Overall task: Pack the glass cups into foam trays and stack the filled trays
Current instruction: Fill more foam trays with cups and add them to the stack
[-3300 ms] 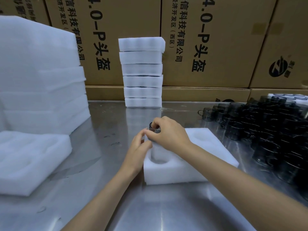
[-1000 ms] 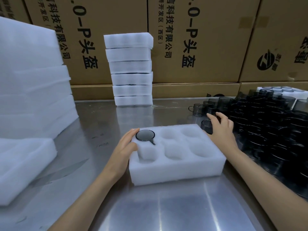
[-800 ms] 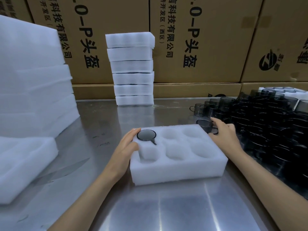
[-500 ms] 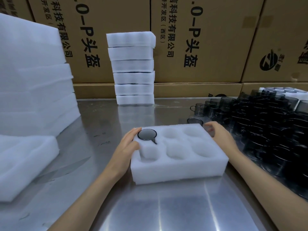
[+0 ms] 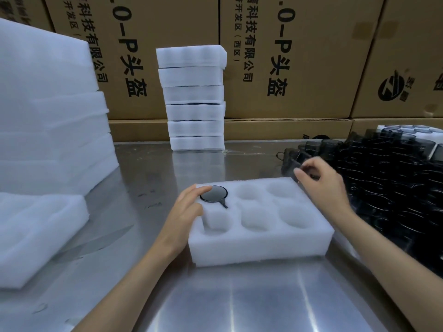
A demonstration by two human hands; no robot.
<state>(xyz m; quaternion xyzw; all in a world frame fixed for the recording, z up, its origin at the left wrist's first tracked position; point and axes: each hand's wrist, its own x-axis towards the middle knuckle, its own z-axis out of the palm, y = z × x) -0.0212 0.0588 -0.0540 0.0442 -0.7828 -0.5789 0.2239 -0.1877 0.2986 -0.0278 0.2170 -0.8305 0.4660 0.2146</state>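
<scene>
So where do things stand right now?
Left hand steadies foam tray, one cup seated. Right hand lifts another cup from the pile. Nothing blocking.

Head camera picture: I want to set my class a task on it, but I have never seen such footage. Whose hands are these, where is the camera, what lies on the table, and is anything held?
The camera sits on a person's head, looking down at their own bare hands. On a metal table lies a white foam tray with six pockets; one dark glass cup sits in the far-left pocket. The left hand steadies the tray beside that cup. The right hand grips a cup by a crowd of loose cups. Behind stands a stack of trays.
</scene>
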